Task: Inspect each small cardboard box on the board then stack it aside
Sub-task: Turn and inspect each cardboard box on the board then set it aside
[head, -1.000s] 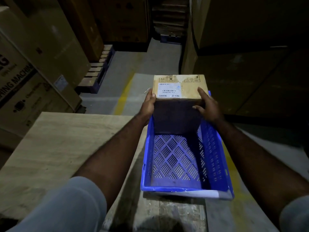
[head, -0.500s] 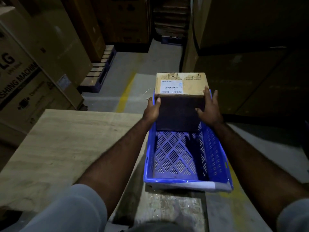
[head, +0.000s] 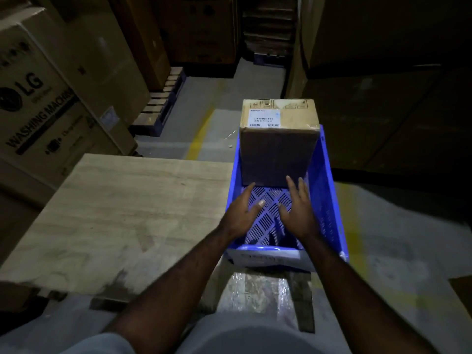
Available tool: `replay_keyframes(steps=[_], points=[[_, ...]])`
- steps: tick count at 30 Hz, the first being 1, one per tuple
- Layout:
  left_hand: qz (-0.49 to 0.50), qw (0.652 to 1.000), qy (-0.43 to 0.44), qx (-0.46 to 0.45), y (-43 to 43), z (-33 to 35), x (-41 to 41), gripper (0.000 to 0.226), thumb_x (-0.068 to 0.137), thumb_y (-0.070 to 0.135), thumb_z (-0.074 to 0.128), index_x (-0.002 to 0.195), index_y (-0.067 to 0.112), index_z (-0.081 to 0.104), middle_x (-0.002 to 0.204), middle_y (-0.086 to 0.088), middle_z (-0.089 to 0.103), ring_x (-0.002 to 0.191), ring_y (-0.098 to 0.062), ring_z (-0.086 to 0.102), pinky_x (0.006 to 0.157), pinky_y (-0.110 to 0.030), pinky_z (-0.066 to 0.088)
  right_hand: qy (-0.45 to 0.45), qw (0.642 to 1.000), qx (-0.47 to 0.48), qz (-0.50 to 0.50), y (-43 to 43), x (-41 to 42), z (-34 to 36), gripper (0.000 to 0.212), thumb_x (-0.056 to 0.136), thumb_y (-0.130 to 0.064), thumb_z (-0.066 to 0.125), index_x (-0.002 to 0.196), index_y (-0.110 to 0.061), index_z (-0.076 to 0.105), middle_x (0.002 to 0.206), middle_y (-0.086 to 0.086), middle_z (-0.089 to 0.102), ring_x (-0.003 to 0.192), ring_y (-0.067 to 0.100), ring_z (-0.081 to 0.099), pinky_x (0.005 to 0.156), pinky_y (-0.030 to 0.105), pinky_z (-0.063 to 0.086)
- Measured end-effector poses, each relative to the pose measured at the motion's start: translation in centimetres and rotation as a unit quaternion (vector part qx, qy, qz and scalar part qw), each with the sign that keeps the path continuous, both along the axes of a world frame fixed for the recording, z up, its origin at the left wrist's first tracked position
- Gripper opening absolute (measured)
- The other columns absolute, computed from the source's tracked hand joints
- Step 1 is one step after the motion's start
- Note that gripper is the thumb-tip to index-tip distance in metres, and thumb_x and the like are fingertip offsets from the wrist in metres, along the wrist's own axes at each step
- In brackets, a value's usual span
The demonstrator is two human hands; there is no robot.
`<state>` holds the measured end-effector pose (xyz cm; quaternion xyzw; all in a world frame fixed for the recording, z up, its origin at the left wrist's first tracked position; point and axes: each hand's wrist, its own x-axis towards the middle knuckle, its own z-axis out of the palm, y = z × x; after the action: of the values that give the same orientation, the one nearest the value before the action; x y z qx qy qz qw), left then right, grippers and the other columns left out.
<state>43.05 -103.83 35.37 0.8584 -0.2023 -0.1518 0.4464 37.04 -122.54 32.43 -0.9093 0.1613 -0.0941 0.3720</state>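
A small cardboard box (head: 277,139) with a white label on top stands at the far end of a blue perforated crate (head: 328,195). My left hand (head: 242,213) and my right hand (head: 297,210) hover over the crate's floor just in front of the box, fingers straight, holding nothing. Neither hand touches the box. The wooden board (head: 127,213) lies left of the crate with no boxes on it.
Large washing machine cartons (head: 46,103) stand at the left. Blue-edged pallets (head: 163,103) lie on the grey floor beyond the board. Dark stacked cartons (head: 383,98) close off the right. A plastic-wrapped surface (head: 258,290) sits under the crate's near end.
Both hands lowered the box into the far end of the crate, let go of its sides and drew back toward me.
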Motion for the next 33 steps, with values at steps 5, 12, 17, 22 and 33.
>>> replay_keyframes(steps=[5, 12, 17, 22, 33], points=[[-0.015, 0.998, -0.054, 0.04, 1.5, 0.3, -2.4, 0.066, 0.102, 0.036, 0.064, 0.158, 0.013, 0.038, 0.156, -0.007, 0.049, 0.141, -0.018, 0.048, 0.113, -0.024, 0.036, -0.002, 0.999, 0.038, 0.031, 2.1, -2.0, -0.4, 0.077, 0.096, -0.011, 0.069, 0.164, -0.019, 0.031, 0.172, 0.017, 0.018, 0.159, 0.037, 0.017, 0.124, 0.053, 0.029], [0.034, 0.992, -0.105, 0.055, 3.5, -0.2, -5.5, 0.063, 0.098, 0.026, 0.07, 0.153, 0.009, 0.045, 0.154, -0.012, 0.051, 0.141, -0.022, 0.046, 0.112, -0.019, 0.029, -0.028, 0.993, 0.048, 0.104, 3.9, -2.0, 2.2, 0.069, 0.099, -0.016, 0.067, 0.161, -0.018, 0.037, 0.169, 0.013, 0.03, 0.158, 0.028, 0.026, 0.123, 0.041, 0.029], [0.08, 0.989, -0.116, 0.042, 6.0, -0.5, -6.1, 0.061, 0.095, 0.032, 0.066, 0.148, 0.005, 0.05, 0.148, -0.013, 0.055, 0.137, -0.023, 0.051, 0.113, -0.014, 0.031, -0.051, 0.985, 0.048, 0.156, 6.7, -2.4, 4.1, 0.065, 0.096, -0.012, 0.068, 0.157, -0.016, 0.045, 0.163, 0.01, 0.043, 0.154, 0.023, 0.034, 0.121, 0.029, 0.027], [0.125, 0.988, -0.074, 0.051, 12.3, -1.9, -7.2, 0.058, 0.098, 0.019, 0.069, 0.15, 0.006, 0.048, 0.148, -0.013, 0.055, 0.137, -0.024, 0.051, 0.112, -0.02, 0.034, -0.073, 0.972, 0.033, 0.219, 11.9, -3.7, 4.6, 0.052, 0.097, -0.019, 0.067, 0.148, -0.016, 0.056, 0.147, 0.006, 0.06, 0.133, 0.023, 0.058, 0.109, 0.041, 0.049], [0.183, 0.946, 0.265, 0.025, 33.8, -7.9, -16.0, 0.043, 0.099, 0.033, 0.068, 0.138, 0.019, 0.056, 0.116, -0.005, 0.067, 0.101, -0.021, 0.065, 0.082, -0.031, 0.052, 0.155, 0.913, 0.315, 0.21, 32.9, -9.8, 0.5, 0.035, 0.097, -0.004, 0.067, 0.129, -0.018, 0.066, 0.112, 0.008, 0.073, 0.089, 0.022, 0.073, 0.078, 0.029, 0.058]])
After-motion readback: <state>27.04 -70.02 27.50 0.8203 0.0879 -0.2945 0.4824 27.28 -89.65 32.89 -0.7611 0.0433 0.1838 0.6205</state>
